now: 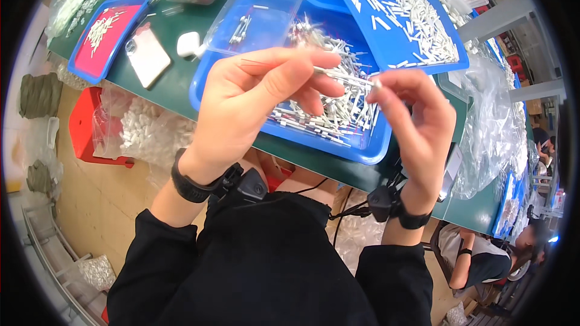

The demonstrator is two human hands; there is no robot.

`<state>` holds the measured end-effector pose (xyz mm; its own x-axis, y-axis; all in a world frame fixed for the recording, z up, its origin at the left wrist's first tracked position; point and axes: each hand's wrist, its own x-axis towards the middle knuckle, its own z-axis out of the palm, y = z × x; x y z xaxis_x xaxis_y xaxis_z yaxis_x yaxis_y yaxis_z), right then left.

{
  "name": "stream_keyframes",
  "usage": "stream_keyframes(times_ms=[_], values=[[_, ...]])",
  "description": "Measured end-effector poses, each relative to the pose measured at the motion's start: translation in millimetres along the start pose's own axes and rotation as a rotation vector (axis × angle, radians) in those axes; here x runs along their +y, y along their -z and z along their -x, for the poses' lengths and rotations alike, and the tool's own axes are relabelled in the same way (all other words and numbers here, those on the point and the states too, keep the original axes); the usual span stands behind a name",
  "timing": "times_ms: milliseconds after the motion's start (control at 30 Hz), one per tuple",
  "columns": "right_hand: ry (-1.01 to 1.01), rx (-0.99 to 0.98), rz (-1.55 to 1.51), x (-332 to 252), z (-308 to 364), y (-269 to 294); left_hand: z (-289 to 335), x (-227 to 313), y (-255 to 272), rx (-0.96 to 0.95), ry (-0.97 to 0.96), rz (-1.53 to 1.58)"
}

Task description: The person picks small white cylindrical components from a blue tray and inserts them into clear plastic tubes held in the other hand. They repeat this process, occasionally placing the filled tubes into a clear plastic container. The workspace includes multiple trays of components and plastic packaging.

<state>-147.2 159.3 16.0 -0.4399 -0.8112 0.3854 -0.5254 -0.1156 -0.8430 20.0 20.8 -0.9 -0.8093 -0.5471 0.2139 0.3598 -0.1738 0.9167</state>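
Observation:
Both hands are raised over a blue tray (362,156) heaped with thin white rods, some with reddish wire-like ends. My left hand (254,93) pinches one end of a thin white rod (345,76) between thumb and forefinger, its other fingers loosely curled. At the rod's other end, my right hand (420,115) is closed in a pinch on a small white tip (377,83). Whether that tip is a separate part cannot be made out. Fine reddish lines (257,63), like thin wires, show at my left hand's fingers.
A clear box (220,39) with a few rods overlaps the tray's left side. Another blue tray (450,63) of short white tubes rests over its right. Further left lie a white phone (148,54), a white case (188,43) and a small blue-rimmed tray (90,75). A person (483,259) sits at right.

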Motion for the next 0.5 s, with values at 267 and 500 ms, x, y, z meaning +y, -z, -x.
stream_keyframes(times_ms=[267, 500], values=[[0.011, 0.058, -0.121, -12.3, 14.5, -6.2, 3.3, -7.0, -5.6, -0.044, -0.027, 0.033], [-0.003, 0.058, -0.17, -13.3, 17.2, -4.6, 6.2, -8.1, -5.6, -0.006, -0.058, 0.051]])
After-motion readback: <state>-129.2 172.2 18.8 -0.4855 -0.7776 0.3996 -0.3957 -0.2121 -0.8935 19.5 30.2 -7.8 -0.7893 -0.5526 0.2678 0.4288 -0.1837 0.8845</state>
